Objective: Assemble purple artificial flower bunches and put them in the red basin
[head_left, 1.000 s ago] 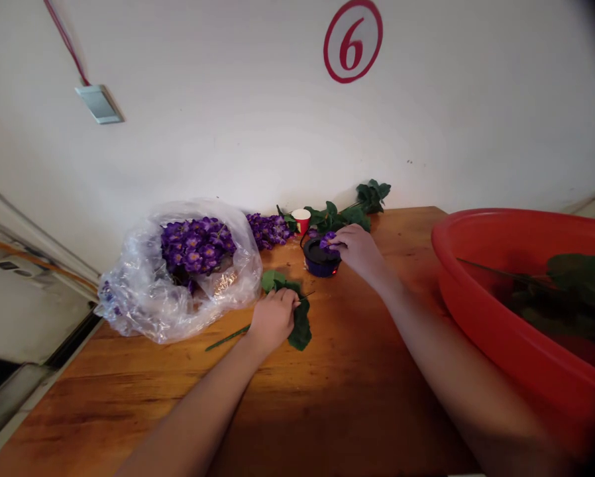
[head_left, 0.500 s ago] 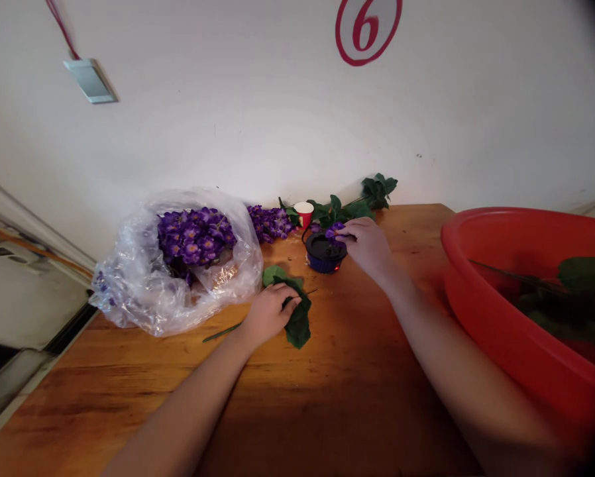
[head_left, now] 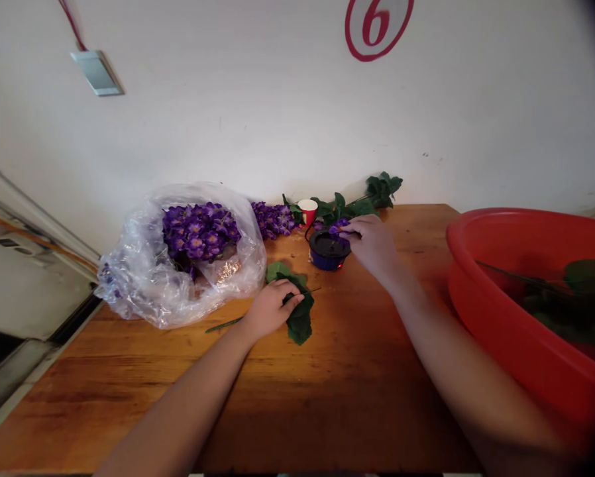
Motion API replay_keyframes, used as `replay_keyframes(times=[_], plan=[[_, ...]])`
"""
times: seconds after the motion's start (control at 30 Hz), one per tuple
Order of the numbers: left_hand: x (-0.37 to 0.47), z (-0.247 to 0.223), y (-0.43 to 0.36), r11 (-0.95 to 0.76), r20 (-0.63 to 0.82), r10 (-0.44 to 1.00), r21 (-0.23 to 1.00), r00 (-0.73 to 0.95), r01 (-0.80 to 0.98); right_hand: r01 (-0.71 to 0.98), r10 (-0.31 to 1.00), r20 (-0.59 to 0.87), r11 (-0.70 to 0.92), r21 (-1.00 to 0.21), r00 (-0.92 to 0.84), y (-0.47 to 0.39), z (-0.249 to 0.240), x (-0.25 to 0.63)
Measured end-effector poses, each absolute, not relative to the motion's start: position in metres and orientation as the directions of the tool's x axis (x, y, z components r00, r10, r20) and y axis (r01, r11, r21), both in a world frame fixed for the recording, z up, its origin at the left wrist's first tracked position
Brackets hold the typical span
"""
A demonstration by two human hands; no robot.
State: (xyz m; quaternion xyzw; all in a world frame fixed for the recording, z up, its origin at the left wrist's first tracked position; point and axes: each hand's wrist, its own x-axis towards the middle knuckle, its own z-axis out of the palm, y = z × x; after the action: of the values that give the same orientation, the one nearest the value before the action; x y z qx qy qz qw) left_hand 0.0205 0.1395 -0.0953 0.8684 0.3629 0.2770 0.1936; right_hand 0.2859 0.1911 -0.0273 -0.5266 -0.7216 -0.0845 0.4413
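Flower of purple colour [head_left: 338, 228] is pinched between the thumb and the fingers of the right hand [head_left: 374, 248]. It is over the right part of a small dark pot [head_left: 324, 257], near the rim; whether it touches the black top, I cannot say with certainty, because this part is small and dark. A red light [head_left: 340, 266] glows on the side of the pot.

The left hand [head_left: 270, 310] grasps a leafy green stem [head_left: 222, 324] low at the desk [head_left: 287, 397], to the left of the pot and nearer to the person. A dark leaf [head_left: 301, 321] spreads beside its thumb.

Behind the pot stands an upright paper cup [head_left: 308, 213], red outside and white within. Along the wall [head_left: 287, 132], green foliage [head_left: 383, 190] lies to the right of this cup, and a purple flower cluster [head_left: 275, 220] lies to its left. Further left, an open clear plastic bag [head_left: 148, 285] contains a large purple bunch [head_left: 198, 232]. At the far right, a big red basin [head_left: 496, 358] holds more leaves [head_left: 588, 275].
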Motion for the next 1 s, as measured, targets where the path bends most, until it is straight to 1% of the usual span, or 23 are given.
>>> replay_keyframes(times=[0.1,0.2,0.27,0.37,0.43,0.5,0.57,0.63,0.7,0.77,0.83,1.0], plan=[[0.02,-0.095,0.14,-0.658,0.341,0.738,0.557,0.582,0.507,0.819,0.682,0.729,0.451,-0.355,-0.059,0.188,-0.026,0.283],[0.02,-0.095,0.14,-0.663,0.354,0.734,0.56,0.58,0.497,0.801,0.715,0.694,0.462,-0.381,-0.082,0.184,-0.025,0.277],[0.02,-0.095,0.139,-0.668,0.361,0.73,0.556,0.58,0.495,0.777,0.739,0.67,0.463,-0.426,-0.073,0.181,-0.024,0.273],[0.02,-0.096,0.138,-0.669,0.367,0.73,0.555,0.576,0.495,0.702,0.765,0.644,0.464,-0.54,-0.01,0.171,-0.022,0.268],[0.019,-0.095,0.138,-0.667,0.371,0.732,0.558,0.571,0.493,0.612,0.79,0.611,0.459,-0.644,0.049,0.159,-0.026,0.266],[0.019,-0.095,0.138,-0.667,0.371,0.731,0.566,0.573,0.484,0.49,0.822,0.551,0.425,-0.761,0.145,0.144,-0.038,0.263],[0.018,-0.095,0.138,-0.669,0.368,0.725,0.575,0.582,0.471,0.329,0.844,0.46,0.367,-0.87,0.277,0.128,-0.055,0.258],[0.018,-0.096,0.138,-0.673,0.365,0.718,0.581,0.592,0.458,0.137,0.862,0.338,0.309,-0.941,0.378,0.115,-0.076,0.251],[0.018,-0.096,0.139,-0.676,0.367,0.714,0.582,0.596,0.452,-0.024,0.888,0.219,0.249,-0.968,0.404,0.108,-0.095,0.245],[0.018,-0.097,0.139,-0.673,0.368,0.718,0.582,0.591,0.456,-0.11,0.908,0.141,0.199,-0.974,0.395,0.107,-0.108,0.24],[0.018,-0.098,0.139,-0.664,0.363,0.728,0.587,0.581,0.464,-0.128,0.919,0.11,0.17,-0.977,0.378,0.109,-0.115,0.238],[0.02,-0.099,0.139,-0.644,0.351,0.746,0.594,0.566,0.481,-0.077,0.918,0.114,0.154,-0.985,0.381,0.114,-0.121,0.243]])
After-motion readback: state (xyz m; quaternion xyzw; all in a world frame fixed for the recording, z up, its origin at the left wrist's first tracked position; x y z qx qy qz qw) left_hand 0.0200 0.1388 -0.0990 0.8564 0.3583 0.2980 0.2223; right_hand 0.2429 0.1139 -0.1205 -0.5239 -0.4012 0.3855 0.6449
